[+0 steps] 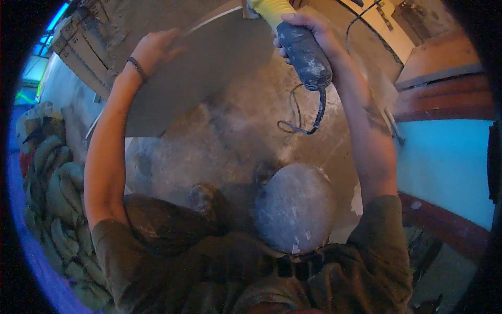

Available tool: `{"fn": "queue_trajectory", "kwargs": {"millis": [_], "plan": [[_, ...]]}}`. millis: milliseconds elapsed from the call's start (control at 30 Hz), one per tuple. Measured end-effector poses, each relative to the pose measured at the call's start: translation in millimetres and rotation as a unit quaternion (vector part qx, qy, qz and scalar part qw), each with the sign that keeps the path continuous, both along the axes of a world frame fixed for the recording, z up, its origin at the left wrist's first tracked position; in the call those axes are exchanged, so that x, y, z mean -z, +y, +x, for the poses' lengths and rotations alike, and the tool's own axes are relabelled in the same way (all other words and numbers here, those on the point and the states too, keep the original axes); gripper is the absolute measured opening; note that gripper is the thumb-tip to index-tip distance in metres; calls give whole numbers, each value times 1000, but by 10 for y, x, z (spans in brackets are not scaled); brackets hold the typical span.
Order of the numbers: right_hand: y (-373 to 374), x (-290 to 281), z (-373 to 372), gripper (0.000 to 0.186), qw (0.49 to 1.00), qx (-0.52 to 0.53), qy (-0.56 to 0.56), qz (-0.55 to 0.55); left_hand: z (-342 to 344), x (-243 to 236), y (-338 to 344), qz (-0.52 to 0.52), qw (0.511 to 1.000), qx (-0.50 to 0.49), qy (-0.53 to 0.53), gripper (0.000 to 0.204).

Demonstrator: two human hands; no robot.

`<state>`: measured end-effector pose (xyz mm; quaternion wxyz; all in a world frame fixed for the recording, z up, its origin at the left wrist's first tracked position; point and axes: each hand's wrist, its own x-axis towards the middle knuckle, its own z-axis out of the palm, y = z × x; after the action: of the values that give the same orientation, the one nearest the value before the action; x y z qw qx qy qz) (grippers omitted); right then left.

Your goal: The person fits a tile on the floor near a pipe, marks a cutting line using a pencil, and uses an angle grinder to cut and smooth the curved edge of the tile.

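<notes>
My right hand (308, 31) is wrapped round the dusty dark body of an angle grinder (306, 55), at the top right of centre. The tool's yellow front end (272, 10) points up and away, and its tip is cut off or hidden at the picture's upper edge. From its rear hangs a black cord (320, 112), which loops down over the floor. My left hand (156, 51), with a dark band at the wrist, is empty and slightly blurred, fingers stretched. It is over the left part of a flat grey sheet (204, 68) with a pale far edge.
Cardboard boxes (78, 49) stand at the far left, and a heap of greenish sacks (55, 183) lies nearer on that side. At right is a light blue panel (444, 162) with reddish-brown edging. A rounded, dusty grey shape (295, 209) sits before me on the dusty floor (209, 136).
</notes>
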<state>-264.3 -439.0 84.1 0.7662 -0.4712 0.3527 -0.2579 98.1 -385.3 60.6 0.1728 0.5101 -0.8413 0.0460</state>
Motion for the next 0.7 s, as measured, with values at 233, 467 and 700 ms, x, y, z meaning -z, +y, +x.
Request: {"fn": "queue_trajectory", "kwargs": {"millis": [233,467,700], "plan": [[27,13,34,47,1000,-4,-24,3,-54,-48,28,21,1000,-17,-9,39],[17,15,55,48,999,17,38,-17,-86,-100,49,80,993,-67,-56,33],[-46,71,17,48,1000,-8,20,18,29,-28,-6,27,998,-22,-44,36]]}}
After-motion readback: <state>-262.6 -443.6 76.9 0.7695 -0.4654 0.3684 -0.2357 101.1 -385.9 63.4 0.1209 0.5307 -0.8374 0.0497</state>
